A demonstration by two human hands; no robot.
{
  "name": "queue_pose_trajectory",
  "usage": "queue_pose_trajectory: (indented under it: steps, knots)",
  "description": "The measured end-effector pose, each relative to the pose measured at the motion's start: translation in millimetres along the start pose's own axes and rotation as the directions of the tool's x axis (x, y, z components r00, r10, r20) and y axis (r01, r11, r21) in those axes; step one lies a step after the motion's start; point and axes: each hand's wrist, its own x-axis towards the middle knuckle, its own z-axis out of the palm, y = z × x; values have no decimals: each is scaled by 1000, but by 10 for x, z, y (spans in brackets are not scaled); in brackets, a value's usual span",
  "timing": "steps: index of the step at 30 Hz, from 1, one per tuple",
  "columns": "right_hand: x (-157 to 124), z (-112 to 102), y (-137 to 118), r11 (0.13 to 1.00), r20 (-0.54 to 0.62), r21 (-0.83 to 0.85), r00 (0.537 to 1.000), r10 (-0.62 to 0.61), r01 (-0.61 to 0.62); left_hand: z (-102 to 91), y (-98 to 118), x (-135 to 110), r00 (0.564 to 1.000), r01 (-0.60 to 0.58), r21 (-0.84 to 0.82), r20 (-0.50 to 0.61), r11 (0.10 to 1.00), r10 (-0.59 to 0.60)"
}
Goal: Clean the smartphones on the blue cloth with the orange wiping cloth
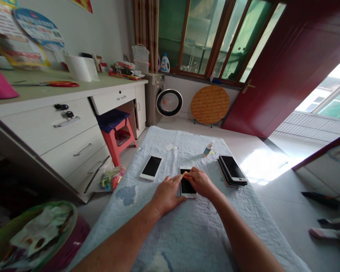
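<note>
A white phone (pixel 187 188) lies face up on a pale blue quilted cloth (pixel 187 234). My left hand (pixel 167 193) rests on the cloth with its fingertips against the phone's left edge. My right hand (pixel 200 182) lies over the phone's top right, fingers pinched on a small yellow-orange piece (pixel 186 174) pressed to the screen. Another white phone (pixel 151 167) lies apart to the left. A stack of dark phones (pixel 231 170) sits to the right. A small bottle (pixel 207 149) stands further back.
A white desk with drawers (pixel 70 128) and a red stool (pixel 117 132) stand at the left. A bin with rubbish (pixel 36 238) is at the lower left. A small white pad (pixel 171 147) lies on the cloth's far part. Tools lie on the floor at the right (pixel 325 215).
</note>
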Motion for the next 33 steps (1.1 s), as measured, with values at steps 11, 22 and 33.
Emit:
queue_pose_trajectory:
  steps: [11,22,33]
  knots:
    - [-315,-62,-224,987,163,97,976,-143,128,27,-86,27,998,-44,66,41,997,42]
    - [-483,-162,-183,994,169,59,980,-101,93,-17,-111,55,995,-32,55,95,998,26]
    - [-418,-114,-227,994,164,-4,981,-106,108,-22,-104,62,994,-42,64,101,997,35]
